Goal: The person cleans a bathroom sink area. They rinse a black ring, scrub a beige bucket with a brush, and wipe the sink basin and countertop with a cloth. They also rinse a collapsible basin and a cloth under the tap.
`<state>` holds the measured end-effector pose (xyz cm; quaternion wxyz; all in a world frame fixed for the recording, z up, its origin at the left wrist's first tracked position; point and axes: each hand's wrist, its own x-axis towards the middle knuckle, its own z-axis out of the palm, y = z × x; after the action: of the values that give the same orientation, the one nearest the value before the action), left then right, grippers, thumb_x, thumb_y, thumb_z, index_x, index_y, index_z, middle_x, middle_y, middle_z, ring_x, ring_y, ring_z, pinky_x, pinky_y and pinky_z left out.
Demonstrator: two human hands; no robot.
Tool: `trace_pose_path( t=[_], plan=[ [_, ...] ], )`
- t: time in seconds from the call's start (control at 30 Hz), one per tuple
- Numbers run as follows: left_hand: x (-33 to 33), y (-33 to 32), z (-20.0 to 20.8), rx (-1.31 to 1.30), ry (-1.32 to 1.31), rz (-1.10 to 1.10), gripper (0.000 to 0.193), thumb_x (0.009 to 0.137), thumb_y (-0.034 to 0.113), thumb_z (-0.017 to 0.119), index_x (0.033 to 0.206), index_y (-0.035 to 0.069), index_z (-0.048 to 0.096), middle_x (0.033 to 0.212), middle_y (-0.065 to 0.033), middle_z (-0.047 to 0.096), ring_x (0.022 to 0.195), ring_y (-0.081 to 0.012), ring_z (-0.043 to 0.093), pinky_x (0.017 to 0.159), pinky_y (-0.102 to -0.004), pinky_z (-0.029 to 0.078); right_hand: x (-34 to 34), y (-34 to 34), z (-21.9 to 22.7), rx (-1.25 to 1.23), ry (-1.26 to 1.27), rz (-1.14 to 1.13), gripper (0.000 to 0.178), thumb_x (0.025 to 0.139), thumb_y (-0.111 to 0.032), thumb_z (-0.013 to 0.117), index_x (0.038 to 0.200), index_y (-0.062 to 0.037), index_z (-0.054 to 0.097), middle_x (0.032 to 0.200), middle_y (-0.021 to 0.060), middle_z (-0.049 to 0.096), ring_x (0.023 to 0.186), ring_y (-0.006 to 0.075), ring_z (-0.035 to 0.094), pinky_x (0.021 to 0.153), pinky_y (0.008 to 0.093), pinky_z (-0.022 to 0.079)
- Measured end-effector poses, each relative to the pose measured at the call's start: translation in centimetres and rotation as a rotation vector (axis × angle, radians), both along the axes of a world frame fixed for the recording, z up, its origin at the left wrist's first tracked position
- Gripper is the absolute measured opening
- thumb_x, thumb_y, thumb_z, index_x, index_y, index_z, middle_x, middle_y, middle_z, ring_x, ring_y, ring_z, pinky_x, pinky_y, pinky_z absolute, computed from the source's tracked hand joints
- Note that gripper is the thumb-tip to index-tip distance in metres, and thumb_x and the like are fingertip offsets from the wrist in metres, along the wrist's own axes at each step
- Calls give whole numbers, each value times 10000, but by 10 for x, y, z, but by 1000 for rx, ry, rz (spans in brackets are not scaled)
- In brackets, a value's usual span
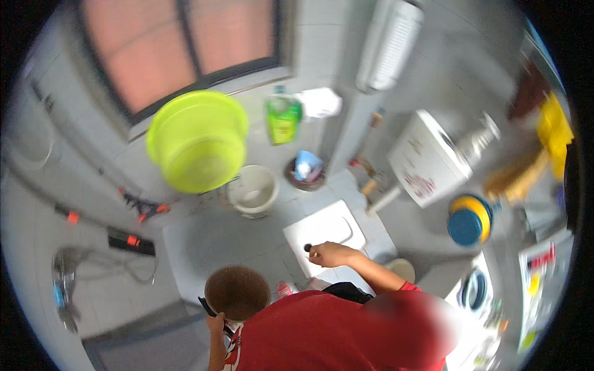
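At the lower left, my left hand (215, 323) is closed around the black handle of a round, deep pan (237, 292), brown inside. The pan is held out over the tiled floor, its opening facing up. My right hand (328, 254) reaches over a white squat toilet (328, 224) set in the floor, just beside its dark drain hole. The fingers of that hand are curled together; whatever they may hold is too small to make out.
Beyond the pan stand a white bucket (253, 190) and a large lime-green basin (198, 142). A small basket (304, 173) with a blue packet lies by the wall. A white cistern (427, 159) hangs at the right. A floor squeegee (143, 207) leans at the left.
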<state>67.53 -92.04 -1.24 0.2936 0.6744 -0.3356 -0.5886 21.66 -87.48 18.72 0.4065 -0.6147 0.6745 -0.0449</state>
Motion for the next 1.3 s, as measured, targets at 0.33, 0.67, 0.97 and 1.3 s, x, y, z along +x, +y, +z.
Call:
trace_pose_path(
  t=[0.33, 0.67, 0.97, 1.3],
  plan=[
    [-255, 23, 128, -149, 42, -844, 35, 683, 23, 556, 678, 11, 523, 593, -42, 532, 426, -132, 464, 392, -257, 346, -16, 301, -54, -79, -369, -994, 656, 828, -380, 548, 1293, 12, 303, 1140, 251, 497, 927, 275, 586, 789, 344, 482],
    [-391, 222, 233, -215, 225, -1154, 235, 696, 20, 543, 928, 18, 507, 704, -42, 547, 497, -103, 487, 400, -226, 369, -2, 461, -23, -497, -1183, -1465, 641, 821, -174, 585, 1320, -60, 199, 1164, 157, 450, 866, 217, 591, 710, 318, 539],
    [-412, 234, 234, -4, 586, -1479, 225, 879, 215, 498, 1021, 48, 449, 686, -35, 466, 510, -111, 423, 441, -233, 332, 21, 512, -25, -668, -959, -1828, 379, 791, -9, 445, 1157, 38, 360, 1012, 173, 535, 804, 238, 612, 595, 317, 570],
    [-409, 191, 209, 583, 1141, -1222, 235, 895, 252, 437, 724, 98, 390, 631, 16, 374, 520, -76, 350, 499, -215, 312, 15, 505, -2, -693, -611, -1930, 372, 765, -16, 462, 1129, 32, 399, 934, 151, 567, 749, 216, 610, 540, 319, 541]
  ],
)
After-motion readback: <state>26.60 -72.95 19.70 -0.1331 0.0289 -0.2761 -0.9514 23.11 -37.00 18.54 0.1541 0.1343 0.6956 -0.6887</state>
